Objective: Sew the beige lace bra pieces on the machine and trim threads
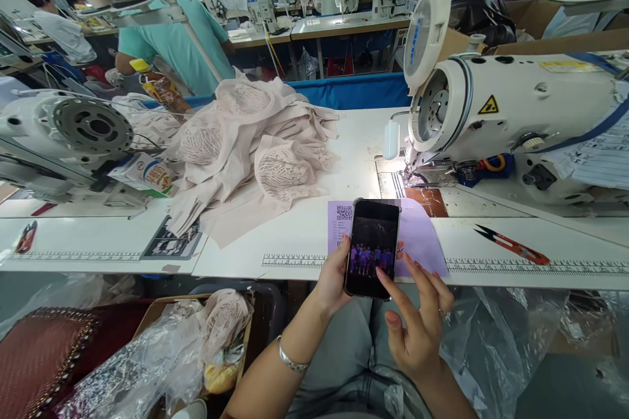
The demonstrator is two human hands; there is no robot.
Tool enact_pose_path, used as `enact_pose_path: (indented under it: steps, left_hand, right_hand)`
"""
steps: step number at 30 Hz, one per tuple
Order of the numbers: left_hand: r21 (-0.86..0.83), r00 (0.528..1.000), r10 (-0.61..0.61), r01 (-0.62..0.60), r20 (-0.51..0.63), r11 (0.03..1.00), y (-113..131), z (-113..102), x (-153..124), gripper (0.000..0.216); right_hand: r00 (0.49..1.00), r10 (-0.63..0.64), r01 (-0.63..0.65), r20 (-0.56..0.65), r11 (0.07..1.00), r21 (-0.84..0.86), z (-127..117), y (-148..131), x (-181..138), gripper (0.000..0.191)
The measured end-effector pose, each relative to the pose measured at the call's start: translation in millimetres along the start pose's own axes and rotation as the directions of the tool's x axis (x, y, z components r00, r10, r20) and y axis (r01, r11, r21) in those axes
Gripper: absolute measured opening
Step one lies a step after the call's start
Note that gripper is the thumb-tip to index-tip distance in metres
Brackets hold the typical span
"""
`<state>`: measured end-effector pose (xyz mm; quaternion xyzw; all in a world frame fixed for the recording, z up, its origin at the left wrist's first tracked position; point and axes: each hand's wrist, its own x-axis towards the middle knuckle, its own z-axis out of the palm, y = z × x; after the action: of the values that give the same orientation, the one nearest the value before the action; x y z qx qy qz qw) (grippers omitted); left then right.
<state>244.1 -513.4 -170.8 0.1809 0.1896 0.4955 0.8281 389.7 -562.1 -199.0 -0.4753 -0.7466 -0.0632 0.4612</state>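
A smartphone (pixel 372 236) with a dark picture of a row of people on its screen is gripped in my left hand (pixel 335 275), along its left edge. My right hand (pixel 417 311) has its fingers spread, with the index fingertip at the lower part of the screen. Beneath the phone, a purple sheet (pixel 417 236) with a QR code lies at the table's front edge. Left of it is a pile of beige lace bra pieces (pixel 246 137). Red-handled thread snips (pixel 514 245) lie to the right of my right hand.
A white sewing machine (pixel 491 105) with its lamp lit stands at right; another machine head (pixel 69 131) is at left. A drink bottle (pixel 162 86) leans behind the pile. Below the table is a box with plastic bags (pixel 157 347). Other people sit at machines beyond.
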Motion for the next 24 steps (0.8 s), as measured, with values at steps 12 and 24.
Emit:
enact_pose_path:
  steps: [12,24]
  left_hand:
    - [0.011,1.000,0.004,-0.004,0.012,1.000,2.3,4.3,-0.4,0.065]
    - [0.015,1.000,-0.005,0.005,-0.012,1.000,1.1,0.0,-0.3,0.066]
  right_hand:
    - [0.999,-0.013,0.011,0.042,0.999,0.044,3.1,-3.4,-0.5,0.046]
    - [0.999,0.019,-0.019,-0.026,1.000,-0.005,1.3,-0.9,-0.4,0.048]
